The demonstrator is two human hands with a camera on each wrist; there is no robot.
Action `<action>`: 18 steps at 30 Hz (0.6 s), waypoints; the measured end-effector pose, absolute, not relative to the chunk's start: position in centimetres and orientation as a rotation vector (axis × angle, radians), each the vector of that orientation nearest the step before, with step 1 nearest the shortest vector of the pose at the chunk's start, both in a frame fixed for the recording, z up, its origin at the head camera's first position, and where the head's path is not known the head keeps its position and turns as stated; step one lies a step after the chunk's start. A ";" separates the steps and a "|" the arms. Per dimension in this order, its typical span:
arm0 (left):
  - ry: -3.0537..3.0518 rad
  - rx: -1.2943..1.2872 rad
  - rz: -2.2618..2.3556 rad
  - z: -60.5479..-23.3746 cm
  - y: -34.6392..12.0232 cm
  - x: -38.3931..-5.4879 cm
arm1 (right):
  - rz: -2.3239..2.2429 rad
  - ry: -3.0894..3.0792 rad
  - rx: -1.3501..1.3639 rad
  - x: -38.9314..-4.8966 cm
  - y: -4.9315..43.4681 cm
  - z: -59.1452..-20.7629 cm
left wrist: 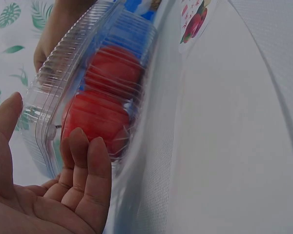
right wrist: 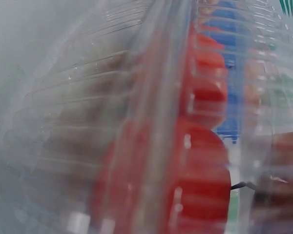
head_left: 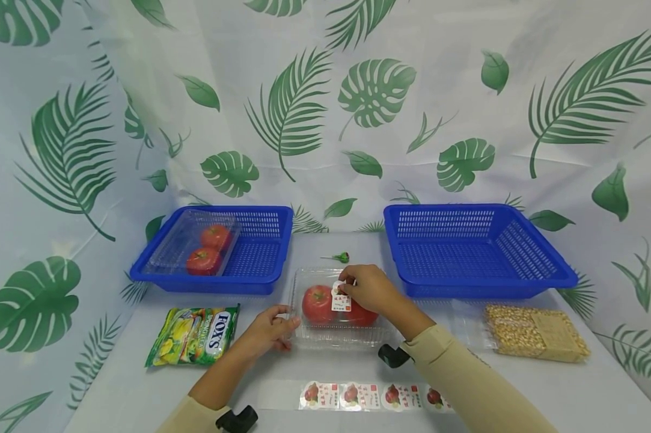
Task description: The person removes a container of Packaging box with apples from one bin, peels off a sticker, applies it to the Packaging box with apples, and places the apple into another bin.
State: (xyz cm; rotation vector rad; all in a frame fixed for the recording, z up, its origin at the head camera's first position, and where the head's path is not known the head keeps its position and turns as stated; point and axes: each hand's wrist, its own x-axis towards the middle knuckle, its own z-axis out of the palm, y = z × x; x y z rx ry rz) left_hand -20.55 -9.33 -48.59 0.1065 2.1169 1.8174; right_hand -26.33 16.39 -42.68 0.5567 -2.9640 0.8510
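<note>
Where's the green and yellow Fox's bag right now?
In the head view, the Fox's bag lies at left, in front of the left blue basket and left of the left hand.

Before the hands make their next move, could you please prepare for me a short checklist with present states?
1. Apples inside the clear container: ok, two.
2. Lid over the apples: ok; fully latched: cannot tell.
3. Label pinched by the right hand: ok.
4. Label fully stuck down: cannot tell, fingers partly cover it.
5. Left hand at the container's left side: ok; firm hold: cannot tell.
</note>
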 end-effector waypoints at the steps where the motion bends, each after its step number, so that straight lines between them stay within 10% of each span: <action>1: 2.111 0.103 1.824 -48.6 -9.3 -20.6 | 0.851 -2.963 0.557 -26.3 16.4 -42.7; 18: 2.097 0.100 1.833 -48.6 -9.3 -20.5 | 0.698 -2.928 0.740 -25.8 16.7 -42.5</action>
